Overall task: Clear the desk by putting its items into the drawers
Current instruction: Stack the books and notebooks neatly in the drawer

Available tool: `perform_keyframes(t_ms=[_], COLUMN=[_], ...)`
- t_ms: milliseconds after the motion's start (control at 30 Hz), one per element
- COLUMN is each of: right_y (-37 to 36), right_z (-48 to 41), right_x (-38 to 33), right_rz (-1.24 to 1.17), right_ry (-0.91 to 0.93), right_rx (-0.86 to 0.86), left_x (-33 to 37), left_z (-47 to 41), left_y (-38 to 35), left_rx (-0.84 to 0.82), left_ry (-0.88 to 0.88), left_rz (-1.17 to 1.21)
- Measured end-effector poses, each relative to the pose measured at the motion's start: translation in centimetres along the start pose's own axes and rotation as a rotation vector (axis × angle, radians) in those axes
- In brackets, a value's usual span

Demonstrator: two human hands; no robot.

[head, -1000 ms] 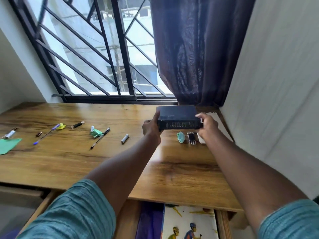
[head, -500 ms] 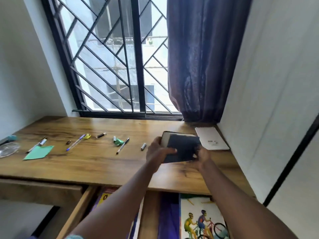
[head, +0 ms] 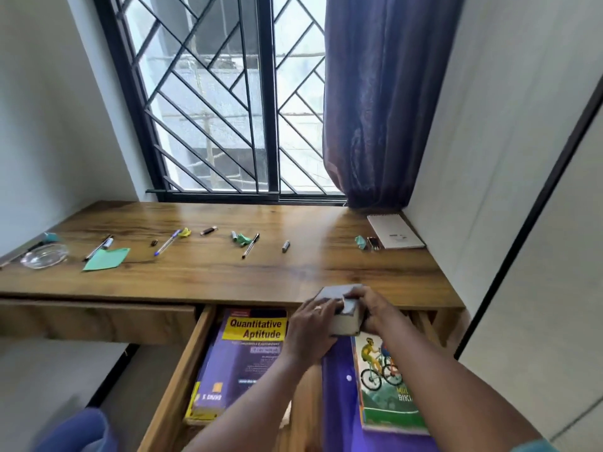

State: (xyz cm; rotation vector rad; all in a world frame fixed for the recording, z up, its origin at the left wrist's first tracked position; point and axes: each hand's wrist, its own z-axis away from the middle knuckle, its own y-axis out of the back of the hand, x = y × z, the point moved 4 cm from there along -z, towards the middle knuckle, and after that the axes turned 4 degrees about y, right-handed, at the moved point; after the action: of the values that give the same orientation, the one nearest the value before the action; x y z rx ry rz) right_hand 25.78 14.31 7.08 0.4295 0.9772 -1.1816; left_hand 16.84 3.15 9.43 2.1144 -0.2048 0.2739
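Left hand [head: 313,324] and right hand [head: 375,309] grip one thick book [head: 347,324] at the near edge of the desk [head: 228,275], over one open drawer [head: 182,363]. One purple book [head: 241,360] and one bike book [head: 381,386] lie inside.

Both bare forearms reach from the bottom edge toward the frame's lower middle. The left hand [head: 311,324] and right hand [head: 375,309] clasp a thick book [head: 348,321] between them, fingers seemingly curled over its top.
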Motion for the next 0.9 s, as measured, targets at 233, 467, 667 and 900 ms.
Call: perform_keyframes(t_ms=[233,467,667,900], right_y=[1.1,2.4,3.3,0.2], right_z=[-0.1,-5.0,-13.1,-12.6], right_x=[6.9,10.2,12.2,10.3], right_rz=[0.155,0.084,0.041,0.256], right_ry=[-0.029,0.044,0.050,0.051], right_rx=[0.088,0.196,0.155,0.156], left_x=[-2.3,-4.8,-6.0,-7.3], left_z=[6.7,8.5,6.1,6.5], left_y=[-4.8,-7.6,-9.4,-12.6], left_rx=[-0.519,-0.752,-0.701,-0.591], left_ry=[0.346,0.844,0.932,0.903], left_rz=[0.265,0.520,0.330,0.156])
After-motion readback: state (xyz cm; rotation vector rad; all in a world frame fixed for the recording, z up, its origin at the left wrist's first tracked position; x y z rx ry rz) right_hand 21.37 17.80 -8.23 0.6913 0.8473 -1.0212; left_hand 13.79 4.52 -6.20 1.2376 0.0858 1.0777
